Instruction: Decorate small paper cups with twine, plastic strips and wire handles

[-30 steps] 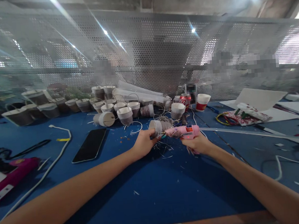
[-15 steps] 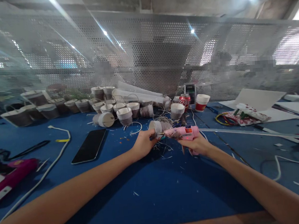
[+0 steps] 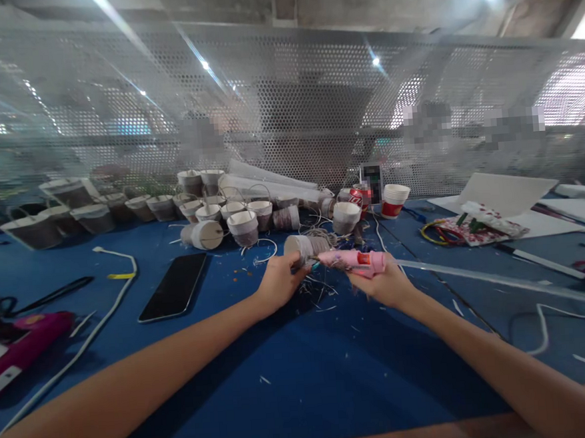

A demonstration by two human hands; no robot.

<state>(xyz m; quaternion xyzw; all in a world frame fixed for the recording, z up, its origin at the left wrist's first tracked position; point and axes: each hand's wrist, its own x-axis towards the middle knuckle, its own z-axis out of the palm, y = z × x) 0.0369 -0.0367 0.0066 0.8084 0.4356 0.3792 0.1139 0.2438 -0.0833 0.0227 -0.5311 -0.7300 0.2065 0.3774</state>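
Observation:
My right hand (image 3: 386, 282) is wrapped round a pink hot glue gun (image 3: 353, 261), its nozzle pointing left. From its rear a long clear glue stick (image 3: 477, 274) runs off to the right. My left hand (image 3: 279, 283) is closed on a small paper cup (image 3: 297, 247) tipped on its side, with greyish twine around it; the fingertips are partly hidden. The gun's tip is close to the cup and those fingers, and whether it touches cannot be told. Loose twine (image 3: 318, 236) lies behind the cup, and thin scraps are scattered below the hands.
Several twine-wrapped cups (image 3: 244, 229) stand at the back. A black phone (image 3: 174, 287), a white cable (image 3: 113, 305) and a magenta power strip (image 3: 25, 344) lie left. Further right are a red can (image 3: 358, 200), stacked paper cups (image 3: 395, 202) and papers (image 3: 514, 193).
The glue gun has turned a little, and its glue stick now slants lower to the right. The cup has shifted slightly left. Both hands keep their hold.

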